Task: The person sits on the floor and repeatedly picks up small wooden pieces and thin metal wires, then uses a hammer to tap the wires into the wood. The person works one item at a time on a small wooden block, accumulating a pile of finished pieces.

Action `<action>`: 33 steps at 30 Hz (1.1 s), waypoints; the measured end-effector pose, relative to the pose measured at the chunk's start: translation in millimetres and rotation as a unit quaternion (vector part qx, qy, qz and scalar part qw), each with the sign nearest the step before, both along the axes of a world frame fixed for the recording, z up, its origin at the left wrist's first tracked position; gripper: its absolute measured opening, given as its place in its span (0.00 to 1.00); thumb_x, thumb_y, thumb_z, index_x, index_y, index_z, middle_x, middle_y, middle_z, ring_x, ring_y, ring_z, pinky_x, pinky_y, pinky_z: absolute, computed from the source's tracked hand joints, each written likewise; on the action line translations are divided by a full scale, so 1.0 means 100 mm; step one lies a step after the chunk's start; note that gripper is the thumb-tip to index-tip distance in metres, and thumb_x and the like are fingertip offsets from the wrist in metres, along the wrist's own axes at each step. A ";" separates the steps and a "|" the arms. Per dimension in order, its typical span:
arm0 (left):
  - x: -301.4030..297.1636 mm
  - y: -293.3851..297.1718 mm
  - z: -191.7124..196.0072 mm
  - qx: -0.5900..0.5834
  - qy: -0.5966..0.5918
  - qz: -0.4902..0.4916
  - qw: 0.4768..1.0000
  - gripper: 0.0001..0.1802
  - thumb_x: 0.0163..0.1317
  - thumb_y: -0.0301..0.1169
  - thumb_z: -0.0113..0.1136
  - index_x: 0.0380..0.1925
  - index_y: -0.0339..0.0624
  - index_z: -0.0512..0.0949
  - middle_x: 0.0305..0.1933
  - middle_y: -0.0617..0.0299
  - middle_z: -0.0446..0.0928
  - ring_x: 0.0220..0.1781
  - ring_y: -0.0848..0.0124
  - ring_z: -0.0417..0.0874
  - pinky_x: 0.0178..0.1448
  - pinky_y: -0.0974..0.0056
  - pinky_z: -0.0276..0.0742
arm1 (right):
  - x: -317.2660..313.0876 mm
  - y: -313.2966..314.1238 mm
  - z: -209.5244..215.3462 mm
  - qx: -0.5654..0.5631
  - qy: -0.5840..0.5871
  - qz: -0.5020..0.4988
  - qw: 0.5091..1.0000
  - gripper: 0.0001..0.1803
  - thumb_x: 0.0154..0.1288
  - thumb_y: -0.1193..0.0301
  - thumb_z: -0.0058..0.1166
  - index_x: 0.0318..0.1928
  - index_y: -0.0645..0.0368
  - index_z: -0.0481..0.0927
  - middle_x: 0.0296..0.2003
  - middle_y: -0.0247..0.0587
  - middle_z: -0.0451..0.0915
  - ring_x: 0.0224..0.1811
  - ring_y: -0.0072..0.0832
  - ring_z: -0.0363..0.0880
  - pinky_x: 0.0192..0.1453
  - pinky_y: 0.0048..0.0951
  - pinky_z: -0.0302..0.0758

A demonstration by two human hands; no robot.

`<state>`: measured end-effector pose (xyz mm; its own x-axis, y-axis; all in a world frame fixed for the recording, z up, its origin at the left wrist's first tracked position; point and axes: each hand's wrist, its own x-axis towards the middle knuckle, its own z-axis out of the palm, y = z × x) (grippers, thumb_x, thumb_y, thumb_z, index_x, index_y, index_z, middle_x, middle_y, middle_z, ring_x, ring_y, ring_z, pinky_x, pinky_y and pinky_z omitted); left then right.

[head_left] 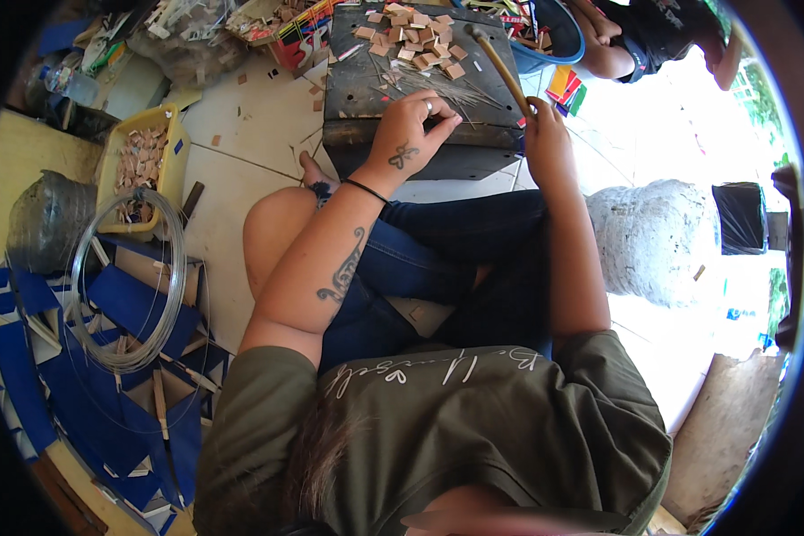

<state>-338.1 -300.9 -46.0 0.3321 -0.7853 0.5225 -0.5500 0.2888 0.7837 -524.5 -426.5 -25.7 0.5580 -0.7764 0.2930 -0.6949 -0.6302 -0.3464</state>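
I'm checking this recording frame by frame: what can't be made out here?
All in the head view:
Left hand: anything pinched there is too small to tell, partly covered by the fingers.
Stick-like tool: its lower end is hidden by the right hand.
Thin strands: too fine and overlapping to count.
Co-worker: head cut off by the upper edge.
Floor at right: detail washed out by glare.

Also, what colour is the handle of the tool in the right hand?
The handle is yellowish brown, best seen in the head view.
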 end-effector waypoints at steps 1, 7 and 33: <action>0.00 0.00 0.00 -0.009 -0.005 -0.001 1.000 0.08 0.57 0.28 0.66 0.25 0.35 0.79 0.26 0.60 0.77 0.27 0.70 0.78 0.33 0.67 0.69 | -0.07 0.04 0.08 0.072 -0.058 0.013 0.996 0.18 0.72 0.70 0.45 0.60 0.57 0.72 0.39 0.44 0.76 0.35 0.32 0.79 0.39 0.32 0.76; -0.01 -0.01 -0.04 -0.023 0.005 -0.019 1.000 0.07 0.58 0.27 0.65 0.26 0.35 0.79 0.27 0.60 0.77 0.29 0.69 0.78 0.34 0.67 0.70 | -0.63 0.80 0.65 0.266 -0.106 0.049 0.957 0.23 0.72 0.74 0.43 0.67 0.53 0.67 0.37 0.46 0.78 0.34 0.35 0.78 0.39 0.32 0.74; -0.01 -0.04 -0.07 -0.035 -0.029 0.002 0.999 0.05 0.55 0.24 0.64 0.24 0.34 0.78 0.27 0.55 0.77 0.29 0.58 0.80 0.35 0.61 0.74 | -0.75 1.22 0.69 0.010 -0.064 0.119 0.991 0.29 0.69 0.77 0.47 0.69 0.44 0.66 0.36 0.48 0.77 0.35 0.48 0.80 0.40 0.42 0.75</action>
